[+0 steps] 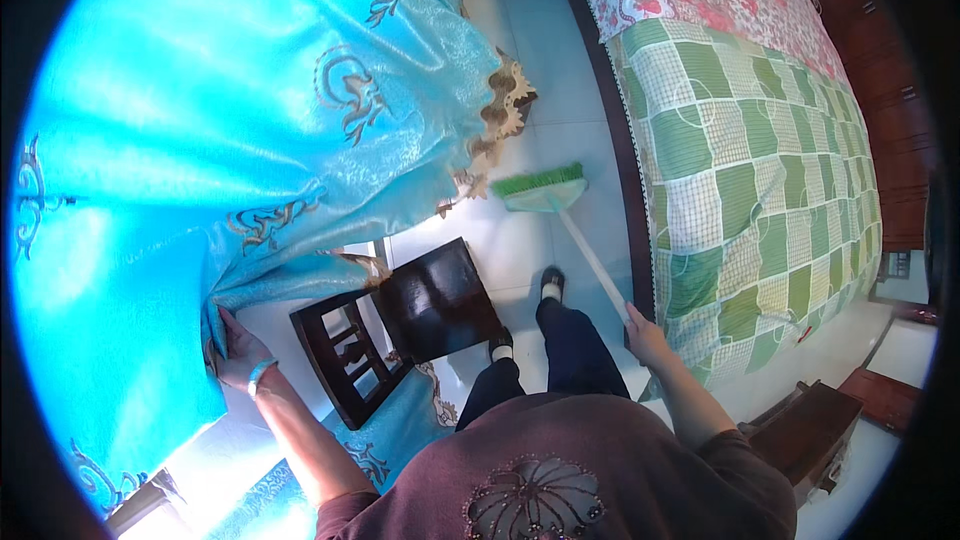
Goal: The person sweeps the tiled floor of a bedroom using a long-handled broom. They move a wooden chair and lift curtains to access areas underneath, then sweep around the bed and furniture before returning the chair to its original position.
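My left hand (244,352) grips a gathered fold of the shiny blue curtain (285,112), which spreads across the left side of the view. Scroll motifs decorate its cloth, and a gold scalloped trim edges it. In my right hand (646,336) is the pale handle of a broom (544,195). Its green bristles point away from me over the tiled floor, between the curtain's trim and the bed. Whether the bristles touch the floor is hard to tell.
A dark wooden chair (439,300) stands at my left foot, its slatted back towards the curtain. On the right, a bed with a green checked cover (742,187) and dark frame (626,142) borders the pale tiled floor (517,255). Dark wooden furniture (806,427) sits behind on the right.
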A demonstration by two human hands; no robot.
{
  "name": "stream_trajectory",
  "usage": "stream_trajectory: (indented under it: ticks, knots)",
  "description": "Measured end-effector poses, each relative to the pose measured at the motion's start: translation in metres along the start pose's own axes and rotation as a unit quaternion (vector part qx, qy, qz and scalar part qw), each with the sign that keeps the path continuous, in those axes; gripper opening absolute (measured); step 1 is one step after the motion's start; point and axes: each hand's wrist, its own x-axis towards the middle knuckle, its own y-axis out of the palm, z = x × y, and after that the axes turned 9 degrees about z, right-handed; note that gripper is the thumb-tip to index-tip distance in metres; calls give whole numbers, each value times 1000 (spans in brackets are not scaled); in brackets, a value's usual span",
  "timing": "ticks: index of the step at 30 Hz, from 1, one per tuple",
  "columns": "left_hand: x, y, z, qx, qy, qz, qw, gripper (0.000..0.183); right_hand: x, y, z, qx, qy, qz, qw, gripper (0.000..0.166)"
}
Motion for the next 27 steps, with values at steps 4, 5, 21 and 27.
stream_trajectory:
  ticks: [4,5,21,27]
  knots:
    - [-36,-43,79,129,-72,6,989,39,37,-26,12,-23,-76,-24,997,43]
    - [-53,-62,109,137,-180,-1,974,38,48,-29,4,-21,-97,-23,995,43]
    - [-69,240,368,829,70,555,-5,49,141,-167,6,28,-67,46,996,44]
    - [-32,208,415,845,120,480,-203,40,151,-188,18,51,-13,42,998,43]
